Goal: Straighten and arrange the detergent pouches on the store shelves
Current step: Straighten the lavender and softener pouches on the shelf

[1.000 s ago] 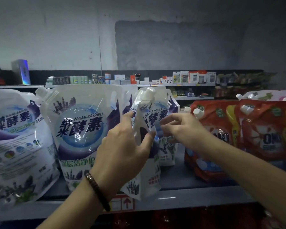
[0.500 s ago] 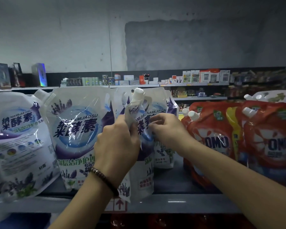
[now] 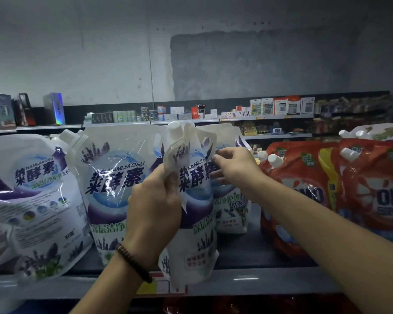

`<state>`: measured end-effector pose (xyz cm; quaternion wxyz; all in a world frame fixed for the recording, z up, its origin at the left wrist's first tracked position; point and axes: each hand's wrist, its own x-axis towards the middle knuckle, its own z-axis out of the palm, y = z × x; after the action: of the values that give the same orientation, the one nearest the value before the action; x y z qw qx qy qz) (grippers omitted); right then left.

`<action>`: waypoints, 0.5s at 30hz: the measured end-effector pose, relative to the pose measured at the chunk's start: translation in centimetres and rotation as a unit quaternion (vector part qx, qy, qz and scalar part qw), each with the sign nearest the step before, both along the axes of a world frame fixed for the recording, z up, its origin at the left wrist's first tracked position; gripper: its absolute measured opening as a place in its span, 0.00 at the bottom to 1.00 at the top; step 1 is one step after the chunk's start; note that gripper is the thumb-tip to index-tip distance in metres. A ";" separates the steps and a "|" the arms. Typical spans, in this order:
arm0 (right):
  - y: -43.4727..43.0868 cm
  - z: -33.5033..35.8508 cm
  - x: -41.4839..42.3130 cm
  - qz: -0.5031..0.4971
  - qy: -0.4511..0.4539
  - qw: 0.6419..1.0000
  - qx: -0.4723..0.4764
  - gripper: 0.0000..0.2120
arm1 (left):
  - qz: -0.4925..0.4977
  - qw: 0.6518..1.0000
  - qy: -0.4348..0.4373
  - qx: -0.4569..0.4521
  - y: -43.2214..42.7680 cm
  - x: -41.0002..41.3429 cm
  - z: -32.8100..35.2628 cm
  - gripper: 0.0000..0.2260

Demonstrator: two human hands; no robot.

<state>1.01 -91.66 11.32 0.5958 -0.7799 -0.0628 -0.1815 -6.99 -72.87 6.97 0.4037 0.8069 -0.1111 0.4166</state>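
Note:
A white and purple detergent pouch (image 3: 196, 227) with a white cap stands at the front of the shelf (image 3: 270, 283), its face turned towards me. My left hand (image 3: 153, 200) grips its left edge below the spout. My right hand (image 3: 234, 167) pinches its upper right edge. Two larger pouches of the same brand stand to the left, one (image 3: 110, 189) right beside the held pouch and one (image 3: 32, 200) leaning at the far left. Another white pouch (image 3: 233, 207) stands behind the held one.
Red OMO pouches (image 3: 304, 189) with white caps fill the shelf to the right, with a dark gap of bare shelf between them and the white pouches. A red and yellow price tag (image 3: 159, 287) sits on the shelf edge. A far shelf (image 3: 191, 120) carries small boxes.
The held pouch has turned from edge-on to face me more squarely. My left hand has closed round its left edge, and my right hand has shifted up to its right edge.

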 end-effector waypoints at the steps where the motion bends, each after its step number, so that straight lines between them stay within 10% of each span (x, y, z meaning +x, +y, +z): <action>1: 0.2 0.2 0.0 -0.002 0.002 1.000 0.001 0.15 | -0.012 1.000 -0.006 -0.003 0.3 0.2 -0.1 0.16; 15: 0.6 3.0 -1.1 -0.020 -0.079 0.997 -0.013 0.04 | -0.092 0.995 -0.041 -0.027 2.7 0.6 -0.4 0.17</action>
<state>-0.08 -91.04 14.31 0.5750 -0.7720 -0.0967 -0.2532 -6.36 -70.13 6.55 0.4570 0.7642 -0.1906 0.4133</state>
